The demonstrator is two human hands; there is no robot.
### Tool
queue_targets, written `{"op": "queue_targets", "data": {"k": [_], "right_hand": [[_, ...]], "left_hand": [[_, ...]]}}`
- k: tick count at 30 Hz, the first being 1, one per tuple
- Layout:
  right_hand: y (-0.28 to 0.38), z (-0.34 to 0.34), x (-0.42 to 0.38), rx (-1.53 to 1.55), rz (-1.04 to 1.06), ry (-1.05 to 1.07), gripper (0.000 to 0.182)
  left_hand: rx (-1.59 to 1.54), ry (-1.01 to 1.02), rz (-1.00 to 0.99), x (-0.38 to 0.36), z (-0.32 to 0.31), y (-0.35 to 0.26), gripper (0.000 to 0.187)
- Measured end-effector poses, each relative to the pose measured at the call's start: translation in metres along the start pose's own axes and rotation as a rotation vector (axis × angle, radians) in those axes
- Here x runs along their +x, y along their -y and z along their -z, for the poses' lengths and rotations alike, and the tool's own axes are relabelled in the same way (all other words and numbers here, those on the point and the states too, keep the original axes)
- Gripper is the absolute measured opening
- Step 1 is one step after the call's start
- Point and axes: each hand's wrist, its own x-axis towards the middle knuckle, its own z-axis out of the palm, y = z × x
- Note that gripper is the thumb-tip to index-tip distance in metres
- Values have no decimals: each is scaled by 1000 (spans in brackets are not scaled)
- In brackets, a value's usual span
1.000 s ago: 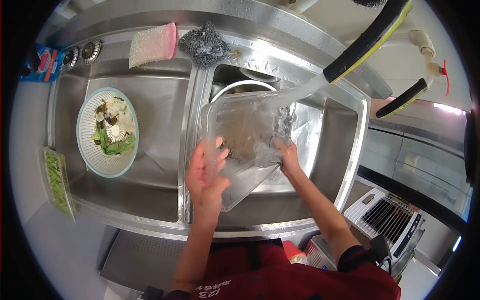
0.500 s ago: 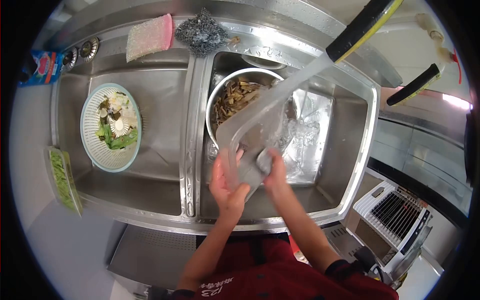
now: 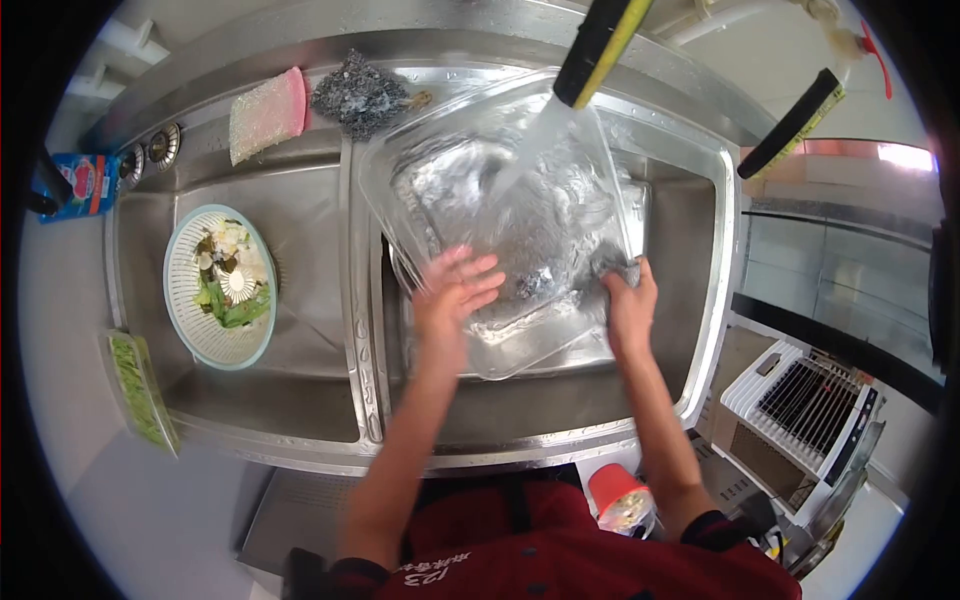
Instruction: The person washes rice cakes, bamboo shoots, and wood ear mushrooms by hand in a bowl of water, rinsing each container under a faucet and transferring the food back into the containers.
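Observation:
A clear rectangular plastic container (image 3: 520,335) lies tilted over the right sink basin, and water from a black and yellow faucet (image 3: 600,50) runs into it. My left hand (image 3: 450,295) is at the container's lower left, its fingers spread and blurred, holding nothing. At the right side, my right hand (image 3: 630,300) pinches a dark grey steel wool scrubber (image 3: 612,262) against the container's edge. The metal bowl that stood in this basin is mostly hidden under the container.
In the left basin (image 3: 310,240) stands a basket (image 3: 172,290) with vegetable scraps. A pink sponge (image 3: 268,115) and a larger steel wool pad (image 3: 360,95) lie on the back ledge. A container of green vegetables (image 3: 140,390) is at left, a red bucket (image 3: 612,485) below.
The container has swung from standing on edge to lying open side up under the water. My left hand has let go of it, and my right hand has moved right with the scrubber.

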Motion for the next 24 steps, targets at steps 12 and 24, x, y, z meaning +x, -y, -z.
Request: {"op": "queue_targets", "data": {"k": [12,24], "right_hand": [[-78,-59,6,834,-804,318,26],[-32,6,-19,178,76,-171,46]], "left_hand": [[39,-322,-434,-27,-12,25,49],[-245,-340,-1,8,-23,27,45]]}}
